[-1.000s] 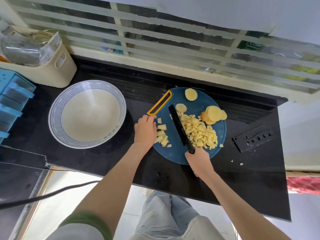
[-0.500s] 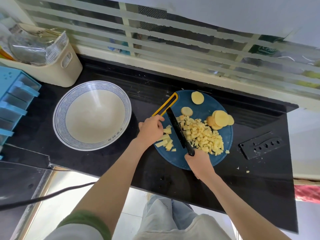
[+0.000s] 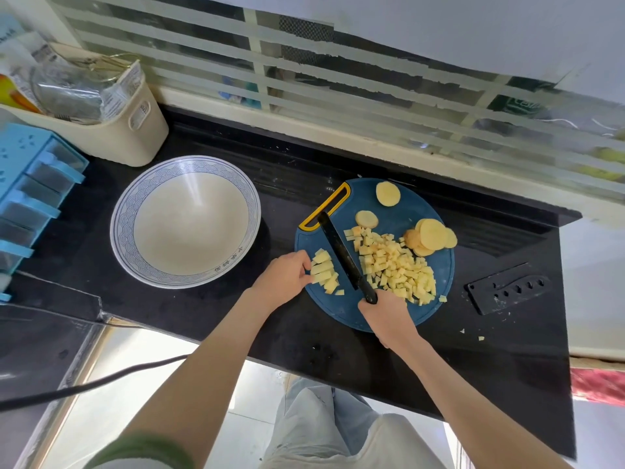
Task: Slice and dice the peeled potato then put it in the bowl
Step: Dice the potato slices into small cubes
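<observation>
Though well into the dicing, had put nothing in bowl [image 3: 125,228] yet. Gripped knife [image 3: 341,252] in right hand [image 3: 389,319], blade across board [image 3: 338,313]; pinched potato strips [image 3: 324,273] with left hand [image 3: 282,280]. Had cut a big dice pile [image 3: 395,269]; left several round slices [image 3: 433,234] whole, beside it.

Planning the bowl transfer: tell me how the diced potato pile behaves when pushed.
The diced potato pile is loose small cubes, so likely scatters; stray bits lie on the counter. Pieces may cling to the knife.
</observation>
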Demonstrator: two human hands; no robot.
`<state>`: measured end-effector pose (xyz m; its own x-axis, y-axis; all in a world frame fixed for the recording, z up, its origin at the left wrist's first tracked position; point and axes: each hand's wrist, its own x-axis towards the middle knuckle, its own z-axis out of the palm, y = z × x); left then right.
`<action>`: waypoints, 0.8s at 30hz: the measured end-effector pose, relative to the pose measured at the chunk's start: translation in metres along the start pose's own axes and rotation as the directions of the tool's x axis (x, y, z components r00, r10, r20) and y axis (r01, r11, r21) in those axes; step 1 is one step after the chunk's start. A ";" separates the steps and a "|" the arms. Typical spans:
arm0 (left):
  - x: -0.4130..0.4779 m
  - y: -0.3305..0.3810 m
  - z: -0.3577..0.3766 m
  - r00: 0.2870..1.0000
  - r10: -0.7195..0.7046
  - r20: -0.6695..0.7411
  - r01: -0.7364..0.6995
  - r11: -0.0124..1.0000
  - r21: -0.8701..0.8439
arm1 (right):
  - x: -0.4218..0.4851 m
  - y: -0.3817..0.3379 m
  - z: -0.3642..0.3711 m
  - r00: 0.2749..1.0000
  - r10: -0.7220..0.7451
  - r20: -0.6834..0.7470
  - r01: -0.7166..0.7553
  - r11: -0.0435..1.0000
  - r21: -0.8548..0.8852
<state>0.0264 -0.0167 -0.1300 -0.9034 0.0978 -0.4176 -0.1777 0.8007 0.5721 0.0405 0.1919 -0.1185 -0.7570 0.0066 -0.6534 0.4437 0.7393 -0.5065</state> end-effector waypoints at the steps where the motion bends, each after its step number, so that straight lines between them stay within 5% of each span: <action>1: 0.000 0.001 0.000 1.000 -0.010 -0.013 0.010 1.000 -0.007 | -0.001 0.001 -0.001 1.000 -0.002 -0.005 0.002 1.000 -0.001; 15: 0.007 0.012 0.017 0.979 -0.044 -0.197 0.026 0.995 -0.092 | -0.018 -0.008 0.002 0.999 -0.031 -0.027 0.032 0.999 0.040; 19: -0.002 0.015 0.022 0.957 0.046 -0.286 -0.057 0.998 -0.031 | -0.025 -0.016 0.011 0.998 -0.050 -0.043 0.052 0.997 0.052; 24: -0.018 0.017 0.036 0.952 0.224 -0.207 -0.167 0.951 0.261 | -0.025 -0.016 0.009 0.997 -0.019 -0.077 0.023 0.999 0.049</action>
<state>0.0538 0.0162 -0.1387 -0.9809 0.1505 -0.1231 0.0841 0.8992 0.4293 0.0569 0.1733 -0.0988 -0.7998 0.0443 -0.5986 0.4492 0.7057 -0.5479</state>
